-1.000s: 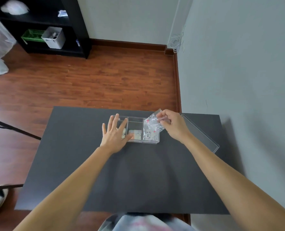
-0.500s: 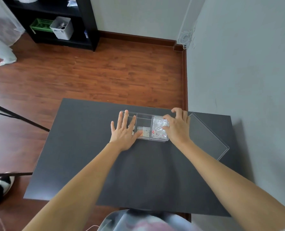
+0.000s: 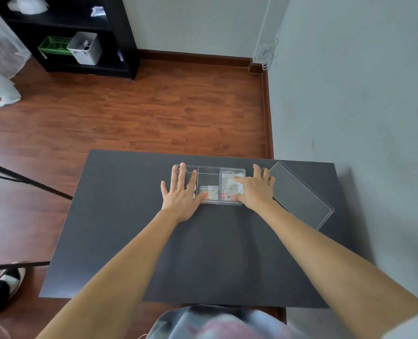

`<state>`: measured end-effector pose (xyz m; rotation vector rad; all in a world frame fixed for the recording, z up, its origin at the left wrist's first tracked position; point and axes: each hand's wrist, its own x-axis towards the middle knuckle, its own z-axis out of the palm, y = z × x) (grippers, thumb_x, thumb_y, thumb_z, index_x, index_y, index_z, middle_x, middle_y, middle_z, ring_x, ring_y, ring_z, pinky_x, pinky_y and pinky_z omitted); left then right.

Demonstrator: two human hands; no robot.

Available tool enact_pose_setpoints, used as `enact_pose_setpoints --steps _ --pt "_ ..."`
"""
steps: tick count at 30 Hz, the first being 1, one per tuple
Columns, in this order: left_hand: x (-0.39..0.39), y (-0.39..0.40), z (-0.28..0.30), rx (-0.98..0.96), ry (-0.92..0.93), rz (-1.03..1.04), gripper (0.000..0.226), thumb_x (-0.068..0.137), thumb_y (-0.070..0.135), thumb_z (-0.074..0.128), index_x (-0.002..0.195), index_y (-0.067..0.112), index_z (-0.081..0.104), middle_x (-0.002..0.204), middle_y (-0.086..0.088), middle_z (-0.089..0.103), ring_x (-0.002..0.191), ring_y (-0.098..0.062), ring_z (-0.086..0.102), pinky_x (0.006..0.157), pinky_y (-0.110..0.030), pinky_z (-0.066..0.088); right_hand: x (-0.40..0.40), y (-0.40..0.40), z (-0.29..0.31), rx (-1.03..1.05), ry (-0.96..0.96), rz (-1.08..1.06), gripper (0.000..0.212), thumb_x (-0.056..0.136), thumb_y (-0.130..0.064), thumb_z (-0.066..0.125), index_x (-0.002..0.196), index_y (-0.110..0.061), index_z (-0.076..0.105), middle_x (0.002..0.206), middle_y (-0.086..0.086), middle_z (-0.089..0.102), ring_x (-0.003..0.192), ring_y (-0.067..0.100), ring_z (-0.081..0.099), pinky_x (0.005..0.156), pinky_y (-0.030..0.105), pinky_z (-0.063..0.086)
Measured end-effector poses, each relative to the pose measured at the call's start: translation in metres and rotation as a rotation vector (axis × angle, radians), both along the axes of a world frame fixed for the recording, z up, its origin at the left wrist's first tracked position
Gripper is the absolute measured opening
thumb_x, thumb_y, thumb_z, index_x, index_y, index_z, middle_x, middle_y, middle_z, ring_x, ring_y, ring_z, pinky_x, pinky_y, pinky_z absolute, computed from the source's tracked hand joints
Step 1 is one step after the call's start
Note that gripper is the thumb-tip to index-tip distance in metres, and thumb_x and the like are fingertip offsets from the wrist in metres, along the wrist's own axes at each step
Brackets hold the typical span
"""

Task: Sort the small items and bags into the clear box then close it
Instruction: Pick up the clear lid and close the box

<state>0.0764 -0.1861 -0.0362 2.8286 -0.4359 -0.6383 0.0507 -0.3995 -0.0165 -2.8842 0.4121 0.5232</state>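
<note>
A clear box (image 3: 209, 170) with three compartments lies open at the far middle of the dark table. Small clear bags (image 3: 228, 185) fill its right compartment, and smaller items (image 3: 209, 192) lie in the near part of the middle one. My left hand (image 3: 182, 193) rests flat, fingers spread, over the left compartment. My right hand (image 3: 254, 189) lies on the box's right end, its fingers pressing down on the bags. The clear lid (image 3: 298, 192) lies flat on the table to the right of the box, apart from it.
The dark table (image 3: 129, 228) ends close behind the box, with wooden floor beyond. A grey wall runs along the right side. A black shelf unit (image 3: 80, 33) with a white bin stands far left. A tripod leg (image 3: 26, 182) and a shoe (image 3: 9, 280) are at the left.
My right hand lowered the clear bag it held above the box into the right compartment and now presses on it. My left hand stayed on the box's left end.
</note>
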Motion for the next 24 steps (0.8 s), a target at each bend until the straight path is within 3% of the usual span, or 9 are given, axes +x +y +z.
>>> enact_pose_setpoints --steps 4,8,11,14,17,20,24 --pt "-0.001 0.000 0.002 -0.058 -0.006 0.037 0.076 0.094 0.065 0.026 0.153 0.026 -0.002 0.160 -0.002 -0.023 0.145 -0.021 -0.027 0.114 -0.063 -0.007 -0.022 -0.008 0.009 0.160 -0.161 -0.014 0.042 0.083 -0.043 0.066 0.124 -0.036 0.059 0.154 0.013 0.023 0.140 0.035 0.015 0.113 0.050 0.016" --pt "-0.007 -0.014 0.012 -0.195 -0.113 0.123 0.071 0.098 0.052 0.031 0.154 0.020 0.001 0.162 -0.003 -0.015 0.148 -0.022 -0.019 0.115 -0.060 -0.009 -0.053 -0.028 0.013 0.264 -0.354 -0.093 0.033 0.088 -0.033 0.064 0.121 -0.030 0.064 0.142 0.011 0.042 0.132 0.031 0.031 0.108 0.048 0.028" --pt "-0.007 -0.044 0.028 -0.295 -0.206 0.068 0.066 0.100 0.041 0.035 0.154 0.017 0.005 0.163 0.000 -0.009 0.149 -0.019 -0.015 0.117 -0.053 -0.008 -0.079 -0.051 0.006 0.295 -0.423 -0.274 0.033 0.090 -0.023 0.062 0.123 -0.021 0.063 0.137 0.016 0.047 0.130 0.035 0.038 0.106 0.048 0.034" --pt "-0.005 -0.089 0.041 -0.389 -0.212 -0.051 0.061 0.102 0.032 0.036 0.153 0.015 0.009 0.163 0.002 -0.003 0.150 -0.016 -0.010 0.121 -0.048 -0.003 -0.103 -0.074 -0.002 0.329 -0.429 -0.510 0.038 0.092 -0.019 0.057 0.130 -0.013 0.055 0.141 0.023 0.042 0.135 0.037 0.032 0.110 0.046 0.031" --pt "-0.010 -0.138 0.048 -0.485 -0.082 -0.143 0.058 0.102 0.025 0.035 0.153 0.012 0.011 0.163 -0.001 0.003 0.150 -0.016 -0.002 0.123 -0.042 0.007 -0.123 -0.091 -0.007 0.316 -0.373 -0.691 0.046 0.095 -0.018 0.050 0.139 -0.013 0.040 0.151 0.026 0.024 0.144 0.035 0.016 0.116 0.047 0.026" --pt "-0.016 -0.178 0.044 -0.500 0.104 -0.152 0.058 0.102 0.022 0.036 0.153 0.008 0.012 0.163 -0.004 0.005 0.150 -0.017 0.002 0.122 -0.034 0.008 -0.138 -0.101 -0.013 0.394 -0.313 -0.805 0.053 0.097 -0.015 0.046 0.146 -0.012 0.026 0.156 0.024 0.010 0.147 0.034 0.004 0.116 0.046 0.022" --pt "-0.016 -0.205 0.026 -0.384 0.235 -0.083 0.061 0.100 0.021 0.038 0.152 0.002 0.010 0.162 -0.015 0.004 0.150 -0.027 0.002 0.121 -0.039 0.008 -0.147 -0.109 -0.023 0.429 -0.255 -0.830 0.057 0.098 -0.013 0.044 0.148 -0.005 0.017 0.157 0.022 0.015 0.147 0.034 0.006 0.119 0.041 0.012"
